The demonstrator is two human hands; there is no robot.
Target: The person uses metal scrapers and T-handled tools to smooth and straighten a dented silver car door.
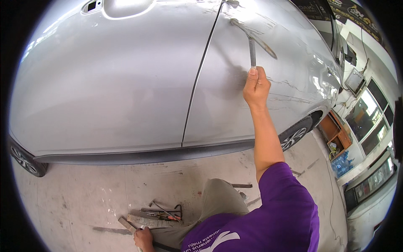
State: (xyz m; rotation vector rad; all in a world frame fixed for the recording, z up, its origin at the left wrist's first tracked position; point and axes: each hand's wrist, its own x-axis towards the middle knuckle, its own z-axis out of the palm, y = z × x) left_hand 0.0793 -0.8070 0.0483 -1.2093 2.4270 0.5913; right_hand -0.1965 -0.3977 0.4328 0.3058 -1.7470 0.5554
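My right hand (257, 87) is closed around the grey handle of a body hammer (252, 50), arm stretched out in front of me. The hammer's long, slightly curved head lies close to the silver car door (235, 105), which is scratched and dented there; whether it touches the metal, I cannot tell. Low on the left, my left hand (143, 240) is closed at the end of a wooden bar (126, 224), its fingers partly hidden. Beside it on the floor lies a bundle of bent metal rods and hand tools (163, 213).
The car's dark sill (147, 157) runs along the bottom, with a front wheel (296, 133) at right and a rear wheel (25, 161) at left. Another dark bar (242, 185) lies by my knee. A wooden cabinet (336, 134) and blue plastic containers (343, 163) stand along the right wall.
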